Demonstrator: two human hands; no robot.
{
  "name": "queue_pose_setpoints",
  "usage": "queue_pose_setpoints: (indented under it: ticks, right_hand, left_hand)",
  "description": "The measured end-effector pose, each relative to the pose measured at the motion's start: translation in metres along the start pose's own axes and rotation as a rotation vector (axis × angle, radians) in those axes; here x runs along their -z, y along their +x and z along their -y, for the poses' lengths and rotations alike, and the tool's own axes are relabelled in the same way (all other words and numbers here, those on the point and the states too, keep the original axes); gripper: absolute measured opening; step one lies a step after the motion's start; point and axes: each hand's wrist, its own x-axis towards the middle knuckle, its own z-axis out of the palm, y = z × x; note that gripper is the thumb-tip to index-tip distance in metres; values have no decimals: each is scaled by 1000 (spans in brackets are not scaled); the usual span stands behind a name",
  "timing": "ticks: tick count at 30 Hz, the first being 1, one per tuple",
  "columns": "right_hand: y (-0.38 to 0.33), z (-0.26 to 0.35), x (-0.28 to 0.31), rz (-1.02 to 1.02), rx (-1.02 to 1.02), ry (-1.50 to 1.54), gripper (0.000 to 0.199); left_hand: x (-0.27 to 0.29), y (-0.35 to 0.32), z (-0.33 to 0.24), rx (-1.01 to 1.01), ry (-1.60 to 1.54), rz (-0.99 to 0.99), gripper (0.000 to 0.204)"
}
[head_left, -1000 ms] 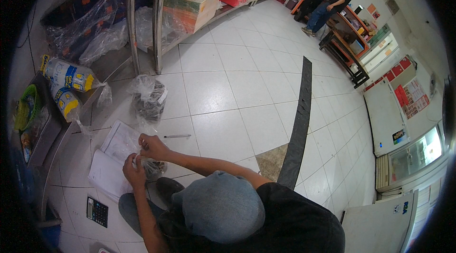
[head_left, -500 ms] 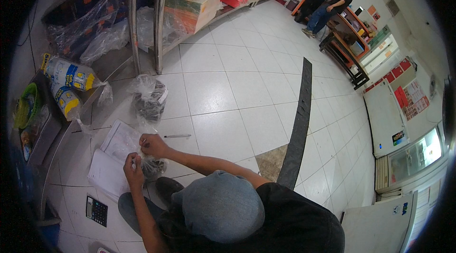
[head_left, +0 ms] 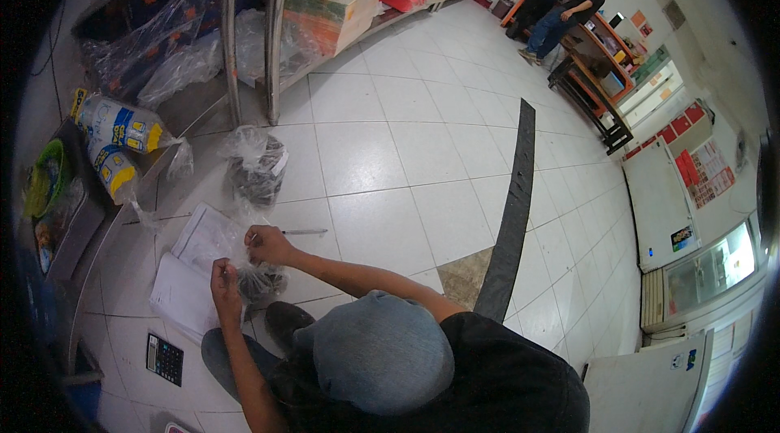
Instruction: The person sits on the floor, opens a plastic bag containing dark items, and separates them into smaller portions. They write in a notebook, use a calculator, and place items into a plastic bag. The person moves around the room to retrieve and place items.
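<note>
A clear plastic bag (head_left: 262, 280) with dark contents sits on the floor in front of me, its loose top gathered upward. My left hand (head_left: 226, 285) is closed at the left side of the bag's top, fingers pinched together. On the other side my right hand (head_left: 270, 245) pinches the film too, slightly higher and farther away. Behind the bag's top and the hands lies an open notebook (head_left: 180, 296), partly covered by them. A pen (head_left: 305, 231) rests on the tiles just past my right hand.
A second knotted bag of dark items (head_left: 257, 169) stands beyond the notebook. To the left are a calculator (head_left: 165, 358), a low metal shelf with blue-yellow packages (head_left: 126, 126) and a green basket (head_left: 49, 177). A dark strip (head_left: 513, 205) crosses the floor; two people (head_left: 561, 10) stand far off.
My right hand has shifted a little to the right, widening the gap between the hands. The bag's top looks more spread between them. My left hand has barely moved.
</note>
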Motion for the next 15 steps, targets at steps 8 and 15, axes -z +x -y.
queue_pose_setpoints:
  ticks: [8,15]
  right_hand:
    - [-1,0,1,12,-62,4,12]
    - [-3,9,1,22,-76,-15,13]
  left_hand:
    - [-4,1,1,5,-67,-37,28]
    - [-3,2,-1,-14,-55,-30,26]
